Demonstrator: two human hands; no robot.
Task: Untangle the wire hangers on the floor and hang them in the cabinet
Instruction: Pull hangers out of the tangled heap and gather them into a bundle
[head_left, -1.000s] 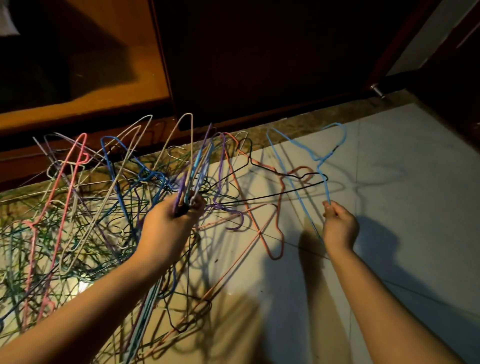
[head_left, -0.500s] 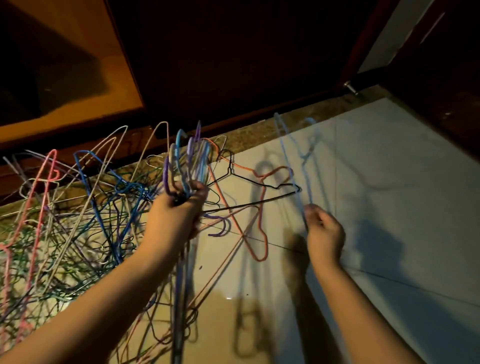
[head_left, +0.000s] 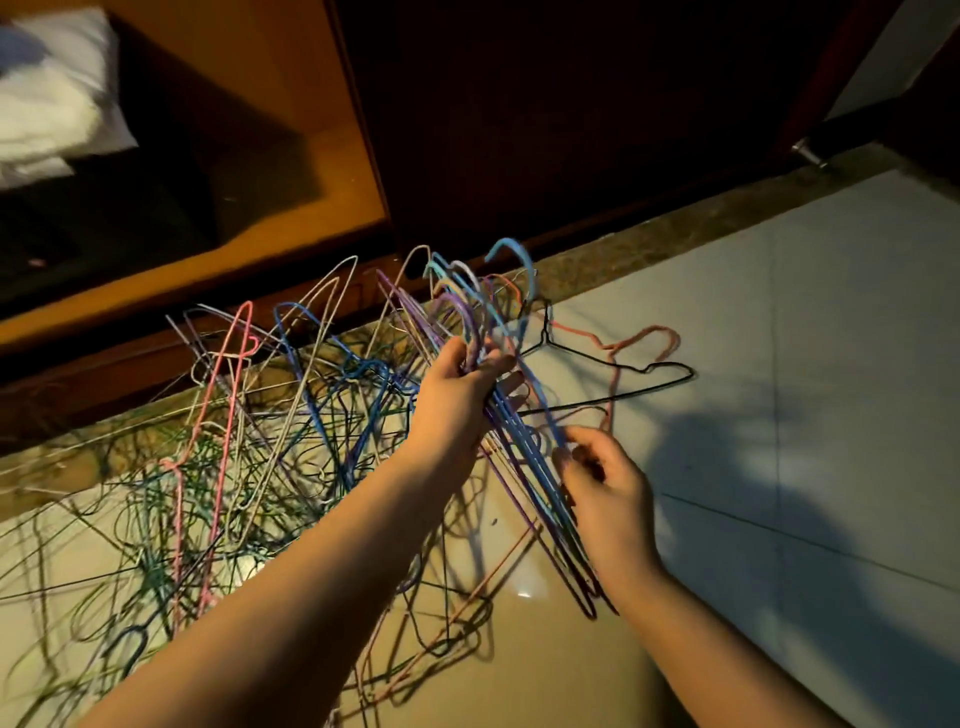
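Seen from above, two bare arms reach forward over a pale tiled floor (head_left: 831, 364). Left hand (head_left: 457, 395) is closed around the necks of a bunch (head_left: 498, 332) of wire hangers, mostly blue and purple, whose hooks fan upward above the fist while the bodies slant down and to the right. Right hand (head_left: 608, 493) sits just below and right of the left, fingers curled and pinched on a light blue hanger (head_left: 535, 364) at the near edge of that bunch (its hook stands highest of all). The two hands are near each other but not touching. To the left of the left arm, a big tangle (head_left: 234, 441) of hangers in green, blue, white and pink lies heaped on the floor, some loops sticking up, spreading under the left forearm toward the bottom edge. Just beyond the hands, a black hanger (head_left: 623, 366) and an orange hanger (head_left: 644, 338) lie flat on the tile, overlapping. Farther back stands the cabinet (head_left: 322, 171), its orange wooden interior open at upper left, with something white and blurred (head_left: 52, 93) inside; its dark door panel (head_left: 571, 104) fills the top middle.
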